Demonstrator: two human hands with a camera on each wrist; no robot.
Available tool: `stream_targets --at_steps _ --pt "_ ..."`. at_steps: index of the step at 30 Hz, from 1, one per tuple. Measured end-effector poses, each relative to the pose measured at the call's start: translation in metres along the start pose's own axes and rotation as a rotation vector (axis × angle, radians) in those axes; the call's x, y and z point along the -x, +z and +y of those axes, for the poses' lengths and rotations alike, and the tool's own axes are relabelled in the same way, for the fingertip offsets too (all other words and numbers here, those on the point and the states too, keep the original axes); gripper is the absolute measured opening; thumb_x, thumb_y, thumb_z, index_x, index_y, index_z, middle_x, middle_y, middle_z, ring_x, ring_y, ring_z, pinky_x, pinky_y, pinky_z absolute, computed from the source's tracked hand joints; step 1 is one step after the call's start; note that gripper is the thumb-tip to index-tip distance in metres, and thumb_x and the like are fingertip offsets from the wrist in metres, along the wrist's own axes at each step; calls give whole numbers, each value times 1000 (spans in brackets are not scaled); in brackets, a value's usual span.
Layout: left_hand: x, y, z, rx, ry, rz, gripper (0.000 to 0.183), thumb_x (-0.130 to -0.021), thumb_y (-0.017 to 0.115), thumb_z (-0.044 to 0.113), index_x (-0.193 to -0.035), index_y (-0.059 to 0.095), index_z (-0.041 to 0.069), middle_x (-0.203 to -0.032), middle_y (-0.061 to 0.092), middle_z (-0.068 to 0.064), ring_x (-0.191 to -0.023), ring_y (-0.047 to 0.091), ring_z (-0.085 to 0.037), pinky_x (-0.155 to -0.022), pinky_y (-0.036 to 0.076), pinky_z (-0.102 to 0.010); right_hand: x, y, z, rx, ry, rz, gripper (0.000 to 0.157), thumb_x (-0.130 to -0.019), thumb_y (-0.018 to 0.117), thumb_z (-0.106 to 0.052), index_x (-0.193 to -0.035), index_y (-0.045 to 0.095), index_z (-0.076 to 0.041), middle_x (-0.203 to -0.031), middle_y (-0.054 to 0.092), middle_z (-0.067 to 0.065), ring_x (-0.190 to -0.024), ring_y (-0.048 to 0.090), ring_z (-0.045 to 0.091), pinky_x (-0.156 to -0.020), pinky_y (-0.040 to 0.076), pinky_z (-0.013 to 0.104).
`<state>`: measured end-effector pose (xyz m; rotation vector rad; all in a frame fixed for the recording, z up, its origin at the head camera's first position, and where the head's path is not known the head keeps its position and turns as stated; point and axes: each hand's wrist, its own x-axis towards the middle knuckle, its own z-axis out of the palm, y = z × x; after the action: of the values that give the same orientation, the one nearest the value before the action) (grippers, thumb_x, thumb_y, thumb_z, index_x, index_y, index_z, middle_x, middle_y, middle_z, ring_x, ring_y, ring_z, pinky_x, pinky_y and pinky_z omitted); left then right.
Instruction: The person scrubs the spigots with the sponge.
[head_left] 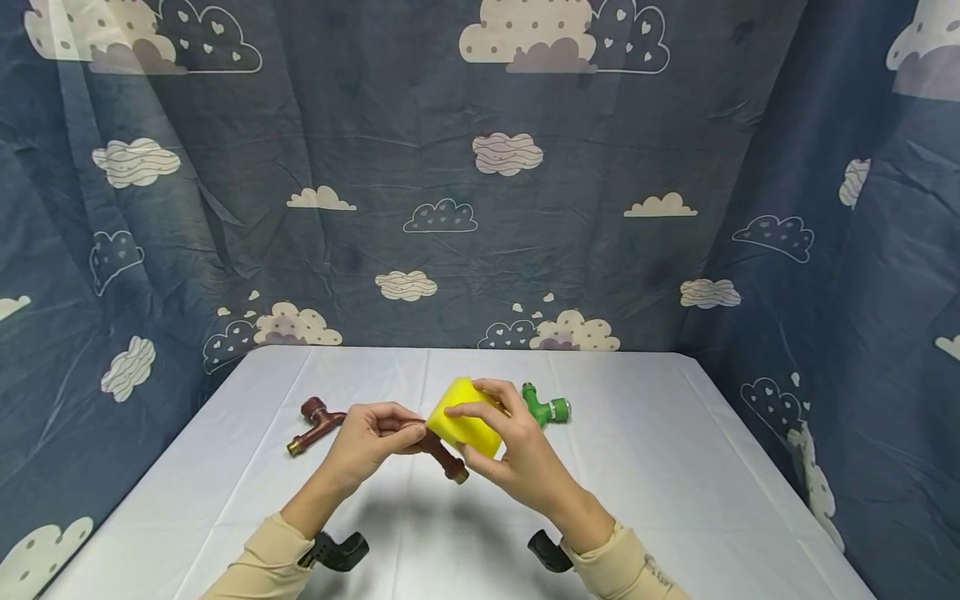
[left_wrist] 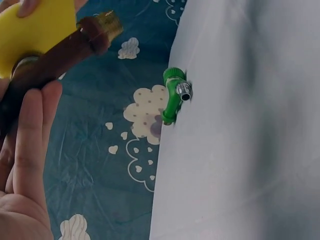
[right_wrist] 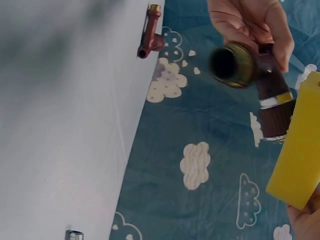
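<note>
My left hand (head_left: 367,437) grips a brown T-shaped valve (head_left: 444,458) over the middle of the table, its brass threaded end slanting down to the right. In the right wrist view, the same valve (right_wrist: 270,80) shows a wide open brass-ringed end and a ribbed brown knob. My right hand (head_left: 517,446) holds a yellow sponge (head_left: 453,417) between thumb and fingers. The sponge lies right against the valve's knob side; whether they touch is hard to tell. Behind the left hand, a second brown valve (head_left: 322,427) lies on the table.
A green valve (head_left: 543,407) with a chrome outlet lies behind my right hand. White cloth covers the table (head_left: 675,483). Dark blue cloud-patterned curtains (head_left: 420,108) close off the back and both sides. Each wrist carries a black strapped device (head_left: 341,552).
</note>
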<state>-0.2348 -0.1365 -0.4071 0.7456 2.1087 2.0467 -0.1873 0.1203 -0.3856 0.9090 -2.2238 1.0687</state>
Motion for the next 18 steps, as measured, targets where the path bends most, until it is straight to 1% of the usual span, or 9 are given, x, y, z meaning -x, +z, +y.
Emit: stream_targets --at_steps 3,5,7,9,11,13,15,18 --pt "-1 1 0 33 27 44 30 -99 77 5 -116 70 -19 -98 84 3 -91 82 -15 -85 70 -36 1 1 2 15 2 16 46 -89 83 -5 -129 73 -25 -150 51 12 -135 58 32 -104 64 46" --pt "-2 2 0 58 35 67 26 -99 76 4 -115 71 -16 -98 84 4 -91 82 -15 -85 70 -35 2 2 3 16 11 35 45 -88 83 -5 -128 73 -23 -149 52 13 -136 58 33 -103 64 47" --pt "-1 3 0 89 36 86 20 -99 76 4 -113 75 -10 -98 84 4 -92 82 -15 -86 69 -34 2 2 5 12 27 59 45 -88 83 -5 -128 71 -22 -147 53 13 -136 58 34 -103 64 49" --pt "-1 4 1 111 39 101 12 -99 76 4 -110 78 -1 -97 84 4 -93 82 -13 -87 69 -34 2 3 6 4 48 82 45 -89 82 -6 -128 69 -21 -146 54 13 -138 57 34 -104 63 51" --pt "-1 5 1 133 44 111 9 -98 76 2 -106 79 5 -97 84 4 -92 81 -13 -86 69 -34 1 4 6 -18 73 102 44 -90 82 -7 -129 67 -20 -144 56 13 -136 58 33 -104 62 51" --pt "0 6 1 151 55 111 12 -98 75 0 -106 79 9 -98 84 4 -92 81 -12 -87 69 -33 -1 4 7 -67 111 114 44 -91 81 -6 -131 65 -17 -143 57 13 -132 60 32 -104 62 52" --pt "0 7 1 161 65 108 14 -98 75 0 -106 80 10 -100 83 4 -93 81 -11 -87 69 -33 -2 4 8 -128 157 112 44 -94 79 -6 -133 62 -14 -140 59 13 -128 64 31 -104 63 51" --pt "0 9 0 163 75 99 15 -98 76 0 -107 80 12 -100 83 4 -94 81 -11 -87 68 -32 -5 3 9 -272 262 81 44 -99 74 -6 -139 56 -11 -142 58 15 -124 69 34 -104 64 44"
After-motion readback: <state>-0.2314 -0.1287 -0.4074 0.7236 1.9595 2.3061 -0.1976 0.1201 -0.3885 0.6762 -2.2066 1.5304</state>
